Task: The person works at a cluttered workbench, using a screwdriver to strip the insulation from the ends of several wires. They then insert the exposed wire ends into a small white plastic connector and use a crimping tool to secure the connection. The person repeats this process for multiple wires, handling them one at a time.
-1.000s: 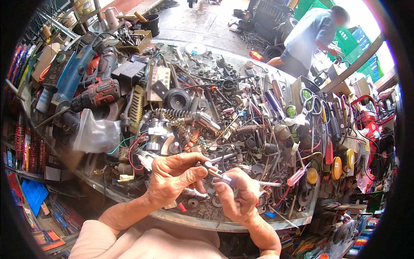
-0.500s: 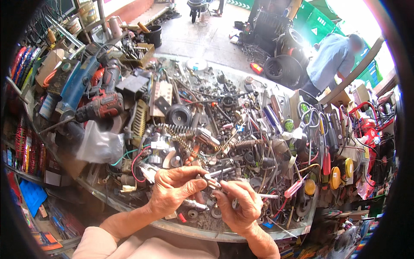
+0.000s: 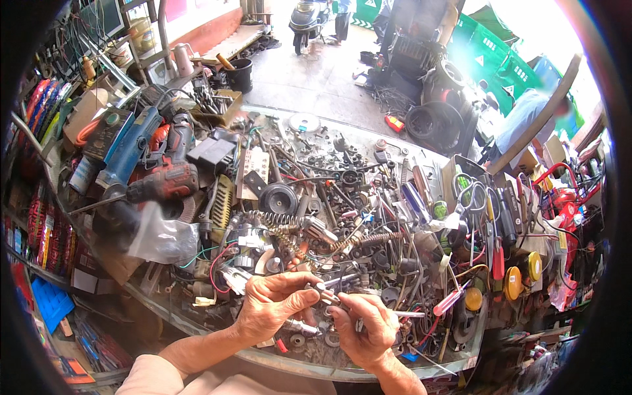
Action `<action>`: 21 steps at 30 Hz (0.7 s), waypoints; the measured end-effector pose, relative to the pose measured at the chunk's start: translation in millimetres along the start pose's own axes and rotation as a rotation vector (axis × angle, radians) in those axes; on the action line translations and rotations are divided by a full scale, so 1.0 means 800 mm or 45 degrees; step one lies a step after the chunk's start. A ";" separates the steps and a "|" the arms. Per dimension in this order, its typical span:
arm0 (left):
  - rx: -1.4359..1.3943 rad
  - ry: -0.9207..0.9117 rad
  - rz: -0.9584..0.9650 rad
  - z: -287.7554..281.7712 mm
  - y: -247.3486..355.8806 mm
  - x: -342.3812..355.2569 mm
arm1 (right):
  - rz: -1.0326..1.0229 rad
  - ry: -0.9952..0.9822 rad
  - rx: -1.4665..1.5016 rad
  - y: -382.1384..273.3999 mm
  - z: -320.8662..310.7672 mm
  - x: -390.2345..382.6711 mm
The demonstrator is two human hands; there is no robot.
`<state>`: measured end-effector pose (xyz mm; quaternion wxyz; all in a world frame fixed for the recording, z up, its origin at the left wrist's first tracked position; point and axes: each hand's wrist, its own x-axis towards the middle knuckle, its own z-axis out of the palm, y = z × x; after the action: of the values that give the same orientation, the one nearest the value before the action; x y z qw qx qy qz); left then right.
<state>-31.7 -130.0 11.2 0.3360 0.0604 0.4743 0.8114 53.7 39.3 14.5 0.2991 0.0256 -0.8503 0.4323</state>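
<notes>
My left hand [image 3: 273, 306] pinches a small silvery metal part [image 3: 327, 296] between thumb and forefinger, above the near edge of the cluttered bench. From the other side, the thumb and fingers of my right hand [image 3: 365, 326] close on the same part. Its exact kind is too small to tell, and fingertips cover both ends. Just beyond the hands lie coil springs [image 3: 273, 218] and a darker, rusty spring [image 3: 368, 240]. A silvery plug-like piece [image 3: 306, 327] rests below the left fingers. To the right of my right hand is a screwdriver [image 3: 452, 296] with a reddish clear handle.
Loose parts and wires cover the bench. A red and black cordless drill [image 3: 164, 179], a blue power tool [image 3: 131, 146] and a plastic bag [image 3: 164, 234] are at left. Scissors [image 3: 471, 194] stand at right. Beyond are tyres [image 3: 431, 125], a scooter [image 3: 308, 23] and a person in blue [image 3: 523, 118].
The view has tilted up, so the bench sits lower and more of the scooter shows. Both hands keep their grip on the metal part. The person in blue appears farther right.
</notes>
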 end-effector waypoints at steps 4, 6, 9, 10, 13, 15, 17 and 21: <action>0.064 0.004 0.004 0.001 0.000 0.000 | -0.018 0.006 -0.071 -0.002 0.000 0.000; 0.078 -0.001 -0.002 0.003 0.003 -0.001 | -0.032 0.019 -0.096 -0.002 0.001 0.000; 0.076 -0.024 0.002 0.002 0.001 -0.001 | -0.046 0.034 -0.115 -0.002 0.002 0.000; 0.067 -0.036 0.002 0.002 0.000 -0.001 | -0.050 0.030 -0.127 -0.002 0.002 0.000; 0.060 -0.046 0.003 0.001 0.000 -0.002 | -0.076 0.040 -0.135 -0.001 0.003 0.001; 0.061 -0.059 -0.011 0.002 0.001 -0.003 | -0.109 0.048 -0.137 0.002 0.004 0.000; 0.061 -0.077 -0.031 0.002 0.004 -0.004 | -0.156 0.044 -0.141 0.010 0.003 -0.002; 0.148 -0.079 -0.039 0.001 0.001 -0.007 | -0.053 -0.002 -0.107 0.009 0.000 -0.006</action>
<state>-27.3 -133.0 14.0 0.3589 0.0975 0.5107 0.7751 55.9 42.6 6.8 0.3081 0.0310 -0.8673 0.3898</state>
